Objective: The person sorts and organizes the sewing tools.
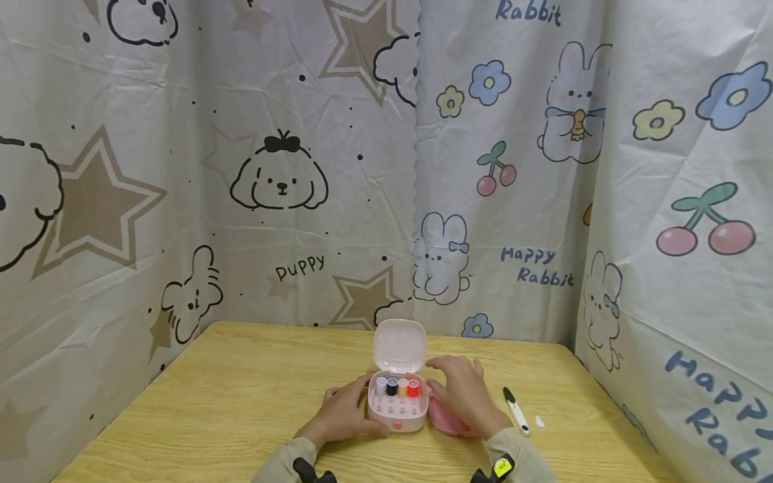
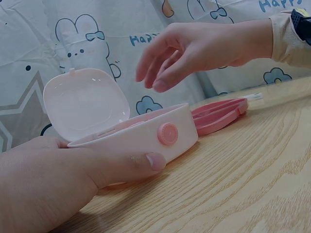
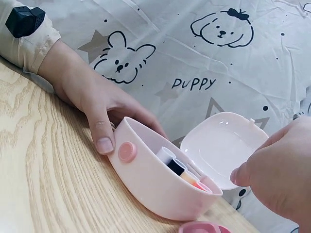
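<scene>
Arrangement on a wood-grain table (image 1: 241, 396), from left to right. A pale cloth with line-drawn dogs and brown stars (image 1: 278, 235) hangs along the left edge and behind the left part of the far edge. The left hand (image 1: 341, 410) grips the left end of a pale pink box (image 1: 415, 422), its thumb along the front wall and its fingers round the side. The box stands about midway between the table's left and right edges, its round pink button (image 1: 397, 424) facing the near side. Its lid (image 1: 399, 344) is raised and leans back toward the far edge. Inside, four spools stand in a row: white (image 1: 381, 386), black (image 1: 392, 387), peach (image 1: 402, 388) and red (image 1: 413, 389); short pale pegs (image 1: 396, 410) show in front of them. The right hand (image 1: 464, 389) hovers at the right side of the box, fingers loosely bent, thumb apart from them, holding nothing visible. Below it, just beside the box, lies a hollow dark pink tray (image 1: 445, 422), partly covered from above by the hand. Farther right, a slim black-and-white tool (image 1: 515, 410) points its black end toward the far edge. Near it, toward the right edge, lies a small white piece (image 1: 539, 421). A cloth with rabbits, flowers and cherries (image 1: 682, 295) hangs along the right edge.
</scene>
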The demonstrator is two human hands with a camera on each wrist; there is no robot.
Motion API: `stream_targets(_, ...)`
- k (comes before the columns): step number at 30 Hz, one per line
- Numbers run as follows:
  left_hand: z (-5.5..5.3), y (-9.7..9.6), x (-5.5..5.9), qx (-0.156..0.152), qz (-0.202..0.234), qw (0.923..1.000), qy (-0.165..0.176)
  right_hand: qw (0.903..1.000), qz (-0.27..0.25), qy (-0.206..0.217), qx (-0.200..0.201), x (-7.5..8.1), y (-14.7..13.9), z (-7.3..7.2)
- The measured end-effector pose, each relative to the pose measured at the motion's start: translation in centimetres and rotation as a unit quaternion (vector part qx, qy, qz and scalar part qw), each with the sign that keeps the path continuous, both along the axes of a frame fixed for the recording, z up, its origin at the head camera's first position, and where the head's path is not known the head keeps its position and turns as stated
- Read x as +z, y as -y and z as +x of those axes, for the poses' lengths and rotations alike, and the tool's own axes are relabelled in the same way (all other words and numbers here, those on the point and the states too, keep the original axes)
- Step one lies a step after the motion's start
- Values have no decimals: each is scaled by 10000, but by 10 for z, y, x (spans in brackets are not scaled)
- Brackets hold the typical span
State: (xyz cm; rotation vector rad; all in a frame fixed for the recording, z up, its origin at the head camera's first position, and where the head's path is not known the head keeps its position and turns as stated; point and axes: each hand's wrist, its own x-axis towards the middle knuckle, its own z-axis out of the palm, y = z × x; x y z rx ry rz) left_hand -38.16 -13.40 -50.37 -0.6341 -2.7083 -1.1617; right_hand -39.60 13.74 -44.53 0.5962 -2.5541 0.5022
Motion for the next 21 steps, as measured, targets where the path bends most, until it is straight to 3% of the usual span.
stream_targets(12, -1, 1, 0, 17, 33, 10000, 43, 9990, 176, 222, -347, -7, -24, 7)
stream_targets(21, -2, -1, -1, -68, 51, 9999, -103, 9978, 475, 241, -389, -16, -34, 11)
